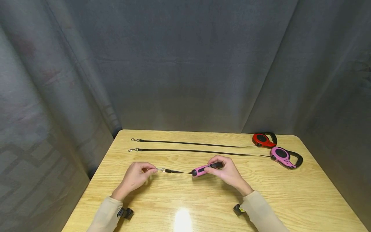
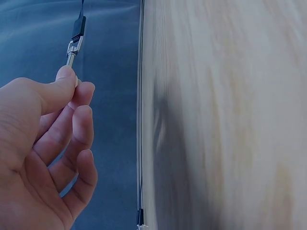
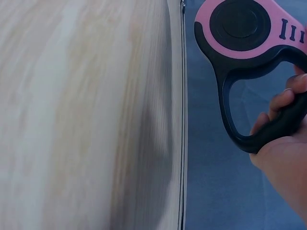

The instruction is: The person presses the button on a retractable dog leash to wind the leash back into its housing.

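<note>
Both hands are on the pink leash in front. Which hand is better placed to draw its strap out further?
Probably the left hand: it pinches the metal clip at the strap's free end and has bare table beside it. The right hand grips the pink leash by its handle, so it can anchor.

No legible text, brand name or number appears in any view. The only marking is a row of small black bone-shaped symbols on the pink housing of the retractable leash (image 3: 249, 28), seen in the right wrist view beside the round black button; it carries no letters. The second pink retractable leash (image 1: 285, 157) and the red retractable leash (image 1: 263, 140), at the far right of the wooden table (image 1: 304, 193), show no readable labels at this size.
</note>
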`<act>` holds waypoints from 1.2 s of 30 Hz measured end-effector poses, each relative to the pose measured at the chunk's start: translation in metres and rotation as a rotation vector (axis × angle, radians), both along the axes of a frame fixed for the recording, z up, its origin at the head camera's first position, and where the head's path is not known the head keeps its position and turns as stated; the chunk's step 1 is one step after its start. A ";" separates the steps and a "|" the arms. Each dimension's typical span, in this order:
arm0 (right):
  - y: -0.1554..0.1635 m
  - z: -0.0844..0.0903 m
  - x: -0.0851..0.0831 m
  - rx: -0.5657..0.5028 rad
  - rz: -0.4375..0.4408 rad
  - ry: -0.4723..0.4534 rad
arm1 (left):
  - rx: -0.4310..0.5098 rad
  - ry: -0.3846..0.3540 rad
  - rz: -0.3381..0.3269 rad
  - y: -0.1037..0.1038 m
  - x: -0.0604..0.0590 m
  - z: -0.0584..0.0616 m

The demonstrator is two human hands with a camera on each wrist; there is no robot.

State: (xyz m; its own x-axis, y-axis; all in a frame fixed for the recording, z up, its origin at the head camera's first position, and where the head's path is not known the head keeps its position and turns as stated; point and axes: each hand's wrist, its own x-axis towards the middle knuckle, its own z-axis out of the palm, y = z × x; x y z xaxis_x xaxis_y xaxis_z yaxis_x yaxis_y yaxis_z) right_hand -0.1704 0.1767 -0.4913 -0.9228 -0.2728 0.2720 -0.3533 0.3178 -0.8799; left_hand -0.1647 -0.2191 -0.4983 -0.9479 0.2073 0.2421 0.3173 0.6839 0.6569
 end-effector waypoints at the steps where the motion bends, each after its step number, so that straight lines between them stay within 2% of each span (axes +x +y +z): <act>1: 0.000 0.000 0.000 -0.001 0.002 0.002 | 0.000 -0.002 -0.001 0.000 0.000 0.000; 11: -0.007 -0.001 -0.002 0.008 0.014 -0.008 | -0.004 -0.045 0.005 0.004 0.002 0.001; 27: -0.017 0.001 -0.003 0.016 0.005 -0.047 | -0.005 -0.065 -0.012 0.010 0.002 0.003; 36: -0.020 0.001 -0.002 0.009 0.025 -0.012 | 0.001 -0.077 -0.042 0.014 0.003 0.001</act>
State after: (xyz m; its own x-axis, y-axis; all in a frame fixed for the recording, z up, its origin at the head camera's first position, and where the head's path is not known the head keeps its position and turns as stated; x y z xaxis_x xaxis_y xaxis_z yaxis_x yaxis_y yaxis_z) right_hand -0.1720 0.1568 -0.4907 -0.9187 -0.2986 0.2585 -0.3509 0.3169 -0.8811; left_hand -0.1622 -0.2050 -0.4977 -0.9541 0.2472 0.1689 0.2943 0.6707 0.6808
